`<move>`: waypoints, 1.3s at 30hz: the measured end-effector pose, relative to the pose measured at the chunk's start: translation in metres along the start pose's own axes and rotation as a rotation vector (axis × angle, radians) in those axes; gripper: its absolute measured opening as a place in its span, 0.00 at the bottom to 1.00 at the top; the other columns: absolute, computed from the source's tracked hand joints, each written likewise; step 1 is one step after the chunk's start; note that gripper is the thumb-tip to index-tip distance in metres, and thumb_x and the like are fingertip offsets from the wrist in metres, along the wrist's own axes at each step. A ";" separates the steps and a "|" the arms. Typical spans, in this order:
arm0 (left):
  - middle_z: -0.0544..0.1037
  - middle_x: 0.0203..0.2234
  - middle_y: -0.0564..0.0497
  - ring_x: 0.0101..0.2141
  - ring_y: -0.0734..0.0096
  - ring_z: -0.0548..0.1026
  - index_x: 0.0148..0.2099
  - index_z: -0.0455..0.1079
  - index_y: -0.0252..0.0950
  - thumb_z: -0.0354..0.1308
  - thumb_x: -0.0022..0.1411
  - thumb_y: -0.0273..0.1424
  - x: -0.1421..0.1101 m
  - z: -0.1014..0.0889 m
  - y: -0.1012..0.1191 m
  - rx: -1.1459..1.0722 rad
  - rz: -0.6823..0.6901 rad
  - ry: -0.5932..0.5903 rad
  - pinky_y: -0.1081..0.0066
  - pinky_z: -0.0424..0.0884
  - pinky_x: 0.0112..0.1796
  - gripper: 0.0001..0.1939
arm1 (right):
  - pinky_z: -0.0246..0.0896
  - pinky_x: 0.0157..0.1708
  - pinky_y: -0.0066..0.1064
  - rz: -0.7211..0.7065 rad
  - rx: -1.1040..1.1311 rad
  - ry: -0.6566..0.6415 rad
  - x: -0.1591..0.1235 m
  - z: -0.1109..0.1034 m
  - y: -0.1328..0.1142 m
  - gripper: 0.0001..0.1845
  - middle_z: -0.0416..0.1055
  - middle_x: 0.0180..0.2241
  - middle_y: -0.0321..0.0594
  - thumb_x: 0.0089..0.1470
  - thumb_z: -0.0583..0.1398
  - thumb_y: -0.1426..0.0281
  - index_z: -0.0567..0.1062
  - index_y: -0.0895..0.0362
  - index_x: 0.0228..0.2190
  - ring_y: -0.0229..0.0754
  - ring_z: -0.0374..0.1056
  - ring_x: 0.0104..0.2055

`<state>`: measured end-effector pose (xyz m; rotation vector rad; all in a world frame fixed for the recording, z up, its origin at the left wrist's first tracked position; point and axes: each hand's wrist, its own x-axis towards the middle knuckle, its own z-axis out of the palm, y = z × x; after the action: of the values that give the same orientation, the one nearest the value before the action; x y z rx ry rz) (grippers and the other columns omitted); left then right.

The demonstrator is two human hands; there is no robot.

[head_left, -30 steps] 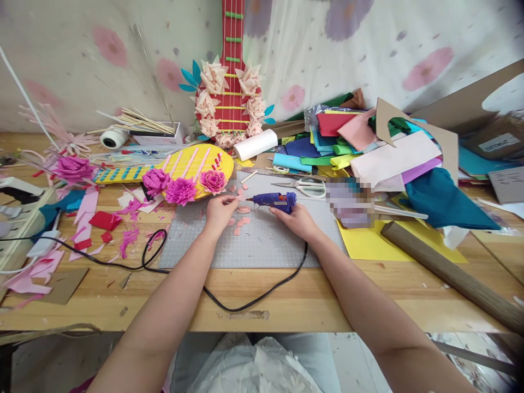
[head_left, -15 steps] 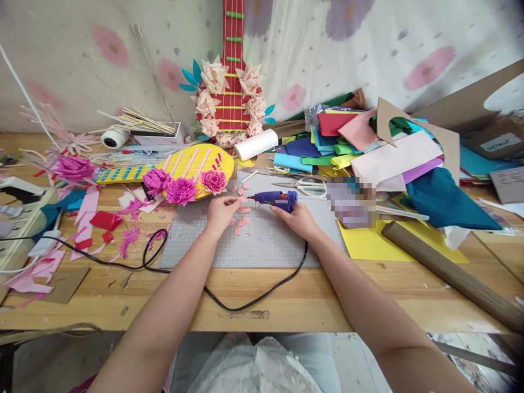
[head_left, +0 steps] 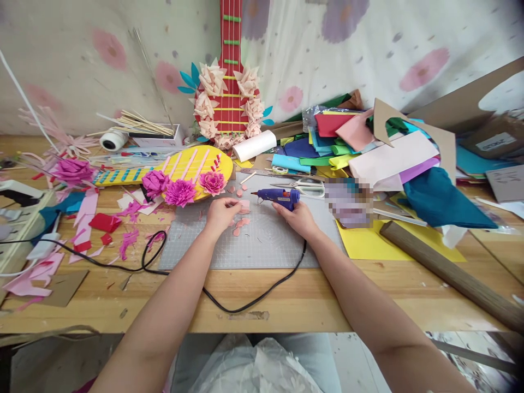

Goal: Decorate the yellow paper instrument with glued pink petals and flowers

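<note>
My right hand [head_left: 298,216] is wrapped around a blue hot glue gun [head_left: 278,196], whose nozzle points left. Its black cord [head_left: 262,303] loops below and off to the left. The fingers of my left hand [head_left: 221,215] are pinched together at a small pink paper piece [head_left: 244,204], a short gap from the nozzle. Several pink paper petals [head_left: 242,222] lie under and around my left fingertips on the grey cutting mat [head_left: 270,251]. Part of the pinched piece is hidden by my fingers.
A yellow paper guitar [head_left: 192,169] with magenta flowers lies behind my left hand. A red flowered guitar [head_left: 230,103] leans on the curtain. Scissors [head_left: 307,188], a paper pile [head_left: 319,142] and a brown roll [head_left: 442,273] are rightward. Pink scraps [head_left: 85,218] and a power strip [head_left: 24,229] sit left.
The glue gun's nozzle has moved right, away from my left fingertips. The pink piece at those fingertips now shows more plainly. The camera view has shifted slightly.
</note>
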<state>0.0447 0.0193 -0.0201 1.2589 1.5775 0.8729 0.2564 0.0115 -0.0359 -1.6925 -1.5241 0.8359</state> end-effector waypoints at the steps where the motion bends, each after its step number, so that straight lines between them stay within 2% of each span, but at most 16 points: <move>1: 0.80 0.30 0.47 0.28 0.70 0.76 0.34 0.73 0.35 0.57 0.47 0.35 -0.001 0.000 0.002 -0.005 0.003 -0.017 0.80 0.64 0.16 0.12 | 0.62 0.34 0.37 0.009 -0.009 0.026 0.001 -0.001 0.001 0.24 0.74 0.28 0.42 0.43 0.58 0.48 0.74 0.57 0.29 0.47 0.69 0.32; 6: 0.79 0.29 0.46 0.21 0.73 0.75 0.32 0.73 0.33 0.58 0.47 0.31 -0.009 0.003 0.015 -0.041 -0.006 -0.073 0.81 0.60 0.14 0.09 | 0.62 0.32 0.39 0.016 -0.209 0.181 0.011 -0.005 0.005 0.25 0.73 0.28 0.46 0.44 0.56 0.48 0.74 0.57 0.28 0.51 0.69 0.33; 11: 0.77 0.31 0.47 0.21 0.72 0.74 0.33 0.73 0.33 0.57 0.49 0.36 -0.024 -0.006 0.033 -0.058 0.002 -0.180 0.78 0.60 0.14 0.12 | 0.61 0.33 0.39 -0.010 -0.357 0.170 0.021 -0.006 0.004 0.23 0.73 0.30 0.48 0.47 0.54 0.49 0.72 0.57 0.30 0.52 0.69 0.35; 14: 0.77 0.27 0.49 0.21 0.76 0.71 0.32 0.74 0.34 0.57 0.49 0.37 -0.027 -0.023 0.043 0.038 0.079 -0.146 0.78 0.61 0.17 0.12 | 0.60 0.34 0.37 -0.088 -0.353 0.160 0.018 -0.007 0.004 0.23 0.72 0.34 0.48 0.47 0.55 0.50 0.70 0.57 0.34 0.50 0.69 0.36; 17: 0.74 0.23 0.52 0.21 0.77 0.68 0.30 0.75 0.35 0.57 0.49 0.38 -0.025 -0.046 0.049 0.165 0.226 -0.073 0.77 0.60 0.20 0.12 | 0.60 0.34 0.36 -0.185 -0.316 0.226 0.007 -0.015 0.005 0.25 0.70 0.36 0.46 0.44 0.57 0.50 0.67 0.56 0.37 0.48 0.68 0.36; 19: 0.72 0.21 0.54 0.21 0.77 0.66 0.29 0.73 0.35 0.56 0.50 0.39 -0.022 -0.062 0.052 0.261 0.305 -0.025 0.76 0.60 0.22 0.12 | 0.58 0.32 0.35 -0.170 -0.364 0.318 -0.006 -0.023 0.005 0.23 0.69 0.32 0.45 0.42 0.59 0.50 0.65 0.55 0.32 0.47 0.66 0.34; 21: 0.71 0.22 0.54 0.22 0.77 0.66 0.29 0.71 0.36 0.55 0.52 0.39 -0.018 -0.076 0.054 0.361 0.362 0.014 0.76 0.60 0.24 0.11 | 0.56 0.29 0.34 -0.164 -0.432 0.336 -0.020 -0.031 0.003 0.20 0.66 0.27 0.41 0.41 0.59 0.51 0.61 0.54 0.26 0.45 0.63 0.30; 22: 0.72 0.23 0.54 0.23 0.76 0.66 0.29 0.71 0.36 0.54 0.52 0.38 -0.016 -0.081 0.055 0.408 0.390 0.026 0.75 0.61 0.25 0.11 | 0.54 0.27 0.33 -0.158 -0.439 0.293 -0.027 -0.034 -0.001 0.20 0.64 0.24 0.37 0.41 0.59 0.52 0.60 0.53 0.24 0.42 0.62 0.27; 25: 0.73 0.29 0.53 0.27 0.75 0.67 0.30 0.70 0.37 0.52 0.55 0.37 -0.012 -0.091 0.059 0.564 0.490 0.022 0.74 0.61 0.28 0.10 | 0.49 0.20 0.29 -0.140 -0.364 0.057 -0.042 -0.032 -0.021 0.16 0.60 0.18 0.31 0.45 0.59 0.57 0.58 0.53 0.23 0.36 0.55 0.18; 29: 0.72 0.34 0.52 0.32 0.73 0.69 0.32 0.69 0.37 0.48 0.58 0.35 -0.011 -0.091 0.065 0.828 0.642 -0.142 0.73 0.61 0.30 0.11 | 0.58 0.27 0.30 -0.270 -0.053 -0.112 -0.032 -0.009 -0.060 0.11 0.66 0.26 0.34 0.48 0.57 0.62 0.61 0.53 0.28 0.36 0.63 0.25; 32: 0.72 0.37 0.51 0.33 0.71 0.70 0.35 0.69 0.36 0.46 0.60 0.34 -0.010 -0.088 0.071 1.027 0.694 -0.241 0.73 0.61 0.30 0.11 | 0.62 0.33 0.31 -0.370 0.164 -0.219 -0.010 0.011 -0.086 0.12 0.69 0.31 0.36 0.47 0.58 0.64 0.62 0.53 0.34 0.36 0.67 0.31; 37: 0.72 0.39 0.48 0.36 0.68 0.72 0.39 0.69 0.36 0.45 0.60 0.32 -0.008 -0.088 0.079 1.251 0.703 -0.250 0.72 0.63 0.30 0.12 | 0.64 0.36 0.33 -0.385 0.218 -0.461 0.018 0.029 -0.114 0.19 0.74 0.33 0.37 0.44 0.60 0.69 0.60 0.53 0.38 0.38 0.71 0.35; 39: 0.72 0.39 0.47 0.36 0.66 0.73 0.40 0.69 0.35 0.45 0.61 0.33 -0.007 -0.088 0.081 1.284 0.699 -0.246 0.71 0.64 0.31 0.13 | 0.64 0.36 0.33 -0.380 0.182 -0.509 0.022 0.031 -0.121 0.18 0.75 0.33 0.37 0.43 0.61 0.71 0.61 0.54 0.37 0.39 0.71 0.36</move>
<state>-0.0106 0.0323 0.0851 2.7881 1.4650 -0.0801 0.1669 0.0432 0.0487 -1.0510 -1.9543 1.2079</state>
